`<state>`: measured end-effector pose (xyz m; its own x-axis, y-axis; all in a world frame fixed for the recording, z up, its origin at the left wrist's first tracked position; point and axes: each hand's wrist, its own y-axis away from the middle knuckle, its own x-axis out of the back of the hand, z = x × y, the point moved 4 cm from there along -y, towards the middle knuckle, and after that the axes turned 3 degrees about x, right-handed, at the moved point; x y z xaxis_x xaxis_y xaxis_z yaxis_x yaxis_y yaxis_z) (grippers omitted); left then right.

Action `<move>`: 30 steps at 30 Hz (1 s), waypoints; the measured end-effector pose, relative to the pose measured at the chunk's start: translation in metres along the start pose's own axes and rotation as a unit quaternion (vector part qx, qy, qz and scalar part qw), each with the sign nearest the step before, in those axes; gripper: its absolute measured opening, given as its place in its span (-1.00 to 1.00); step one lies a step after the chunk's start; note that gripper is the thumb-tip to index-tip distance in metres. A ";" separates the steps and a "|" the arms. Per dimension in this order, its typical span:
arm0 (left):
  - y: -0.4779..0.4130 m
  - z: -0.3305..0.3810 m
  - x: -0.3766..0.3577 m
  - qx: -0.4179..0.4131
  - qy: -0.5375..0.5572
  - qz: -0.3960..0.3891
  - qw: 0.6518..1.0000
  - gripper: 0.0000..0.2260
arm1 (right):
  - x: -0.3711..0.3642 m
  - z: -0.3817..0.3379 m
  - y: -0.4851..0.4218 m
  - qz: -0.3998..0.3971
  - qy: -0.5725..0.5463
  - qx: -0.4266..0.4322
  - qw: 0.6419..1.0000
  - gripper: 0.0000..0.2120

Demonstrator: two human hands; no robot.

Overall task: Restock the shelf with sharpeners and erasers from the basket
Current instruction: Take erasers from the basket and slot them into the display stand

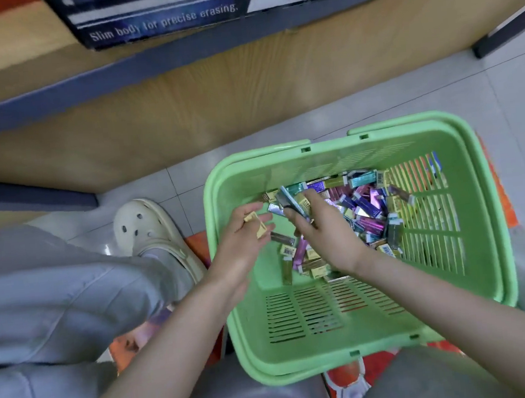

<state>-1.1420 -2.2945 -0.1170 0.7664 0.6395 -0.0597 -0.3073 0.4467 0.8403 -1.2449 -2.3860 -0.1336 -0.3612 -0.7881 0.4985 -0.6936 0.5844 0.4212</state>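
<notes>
A green plastic basket (480, 242) stands on the floor in front of me, holding several small wrapped erasers (368, 208) in purple, teal, blue and yellow. My left hand (243, 242) hovers over the basket's left side and holds small yellow pieces (259, 228) between its fingers. My right hand (321, 228) is inside the basket and grips a bunch of slim erasers (290, 201) that stick up from its fingers. A dark display box (173, 15) printed "Slim body for precise erasing" sits on the wooden shelf (17, 58) above.
The shelf's wooden front panel (151, 119) runs across the view behind the basket. My grey trouser leg (48, 283) and cream clog (148, 229) are left of the basket. Colourful printed sheets (346, 383) lie on the tiled floor under the basket.
</notes>
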 end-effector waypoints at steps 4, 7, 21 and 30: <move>0.006 0.006 -0.023 0.043 0.165 -0.040 0.985 -0.73 | 0.006 -0.037 0.013 -0.029 0.036 0.041 0.998 -0.67; 0.012 0.015 -0.025 0.058 0.226 -0.046 0.971 -0.64 | 0.002 -0.049 0.023 -0.092 0.096 0.034 0.991 -0.41; 0.026 0.028 0.005 -0.002 -0.013 -0.034 0.999 -0.85 | -0.013 0.098 -0.007 -0.128 0.178 -0.067 0.973 -0.56; 0.014 0.029 0.010 0.016 -0.012 -0.018 1.000 -0.83 | -0.056 0.150 -0.005 -0.232 0.210 -0.079 0.946 -0.15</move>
<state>-1.1219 -2.2998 -0.0907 0.7898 0.6083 -0.0787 -0.2607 0.4491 0.8546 -1.3152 -2.3739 -0.2772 0.2621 -0.8399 0.4753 -0.6028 0.2422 0.7603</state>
